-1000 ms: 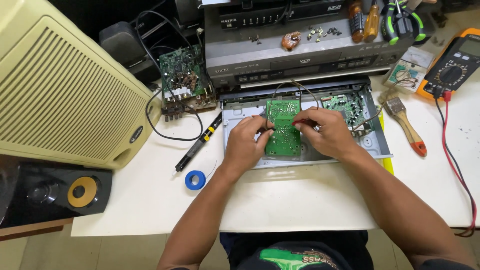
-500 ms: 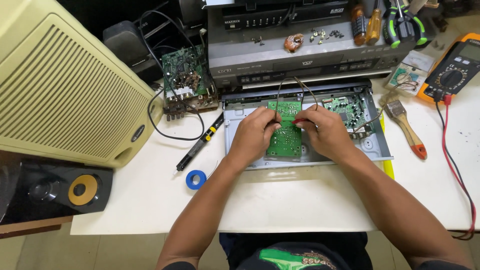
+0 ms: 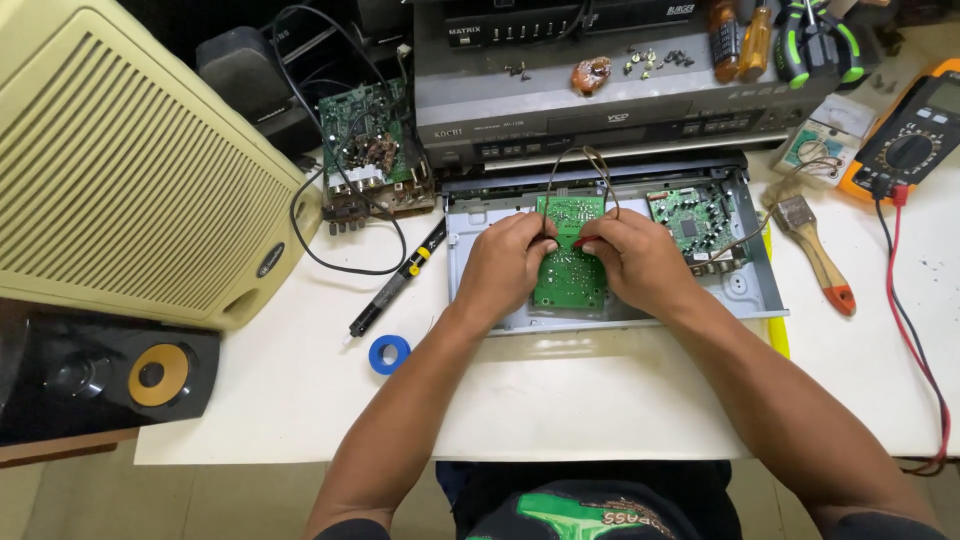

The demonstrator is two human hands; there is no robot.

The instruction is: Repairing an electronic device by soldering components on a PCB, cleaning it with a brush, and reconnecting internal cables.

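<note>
A green circuit board [image 3: 570, 282] lies tilted in the open metal chassis [image 3: 745, 295] of a disc player. My left hand [image 3: 505, 262] grips the board's left edge. My right hand [image 3: 635, 258] rests on its right side, fingers pinched at a small red part where thin brown wires [image 3: 583, 165] loop up from the board. A second green board [image 3: 692, 220] sits fixed in the chassis at the right.
A cream speaker cabinet [image 3: 130, 170] and a black speaker [image 3: 110, 375] fill the left. A loose circuit board [image 3: 370, 150], soldering iron [image 3: 395, 282] and blue tape roll [image 3: 389, 354] lie left of the chassis. A grey player deck [image 3: 600, 110], a brush [image 3: 815, 250] and an orange multimeter [image 3: 905, 140] stand behind and right.
Both hands have shifted slightly along the green board, fingers drawing closer together near its upper middle. The view has tilted a little; nothing else has moved.
</note>
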